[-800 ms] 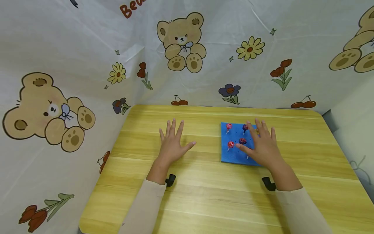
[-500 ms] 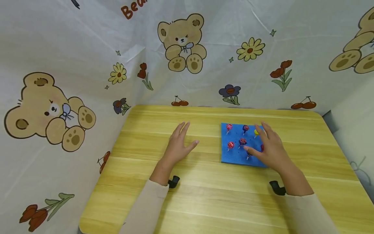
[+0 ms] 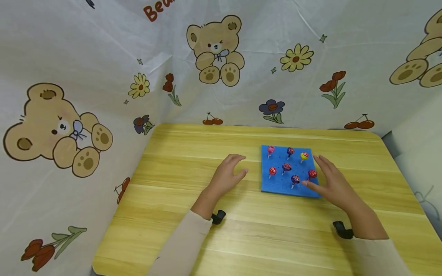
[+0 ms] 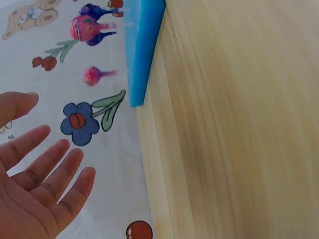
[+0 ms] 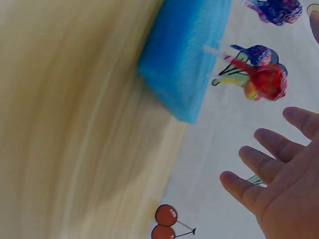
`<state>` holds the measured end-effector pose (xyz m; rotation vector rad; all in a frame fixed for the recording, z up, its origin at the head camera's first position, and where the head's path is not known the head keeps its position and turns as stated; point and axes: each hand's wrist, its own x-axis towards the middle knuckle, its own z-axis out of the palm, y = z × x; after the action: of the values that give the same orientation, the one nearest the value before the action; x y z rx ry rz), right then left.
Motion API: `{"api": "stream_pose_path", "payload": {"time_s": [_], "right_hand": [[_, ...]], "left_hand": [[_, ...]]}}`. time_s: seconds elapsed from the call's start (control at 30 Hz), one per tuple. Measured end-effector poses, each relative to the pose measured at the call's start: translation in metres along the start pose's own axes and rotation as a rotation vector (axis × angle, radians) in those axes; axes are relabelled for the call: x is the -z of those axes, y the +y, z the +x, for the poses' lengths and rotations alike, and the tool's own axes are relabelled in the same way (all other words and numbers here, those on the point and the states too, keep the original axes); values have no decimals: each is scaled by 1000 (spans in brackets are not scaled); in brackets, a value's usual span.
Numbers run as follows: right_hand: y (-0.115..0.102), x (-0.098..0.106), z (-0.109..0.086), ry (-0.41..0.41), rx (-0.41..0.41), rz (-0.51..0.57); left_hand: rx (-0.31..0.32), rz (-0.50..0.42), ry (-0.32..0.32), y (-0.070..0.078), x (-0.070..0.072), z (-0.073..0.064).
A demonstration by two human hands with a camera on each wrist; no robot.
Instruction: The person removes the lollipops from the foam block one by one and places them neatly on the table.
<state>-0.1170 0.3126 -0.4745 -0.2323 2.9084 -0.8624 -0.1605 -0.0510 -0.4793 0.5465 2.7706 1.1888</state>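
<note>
A blue foam board lies on the table, with several wrapped lollipops standing in it by their sticks. Among them are a pink lollipop, a yellow lollipop, a red lollipop and a purple lollipop. My left hand hovers left of the board, fingers relaxed, holding nothing. Just past the board's right edge is my right hand, its fingers loosely extended near the red lollipop. The right wrist view shows a space between those fingertips and the lollipops.
The wooden table extends around the board on every side. Behind it and at the left hangs a white cloth printed with bears and flowers. A black wrist mount sits on the left wrist, another black mount on the right.
My left hand has moved right toward the board, its fingers bending more. My right hand has drawn back to the right, uncovering the yellow, red and purple lollipops. The board stays put.
</note>
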Motion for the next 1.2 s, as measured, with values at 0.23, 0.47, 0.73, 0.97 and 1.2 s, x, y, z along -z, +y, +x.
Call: {"api": "stream_pose_path", "payload": {"time_s": [0.23,0.47,0.73,0.97,1.2], "right_hand": [[18,-9,-3,-112,-22,-17],[34,-18,-3,-154,0,-50],[40,-20,-5,-161,51,-112],[42,-23,-5,-186,44,-166],[45,-25,-6,-170,45,-196]], "left_hand": [[-12,-14,-39,18,-14,4],[-55,4,-68,25,-33,7],[-84,26,-90,36,-47,13],[-82,41,-109,42,-53,15],[-111,49,-103,43,-58,17]]}}
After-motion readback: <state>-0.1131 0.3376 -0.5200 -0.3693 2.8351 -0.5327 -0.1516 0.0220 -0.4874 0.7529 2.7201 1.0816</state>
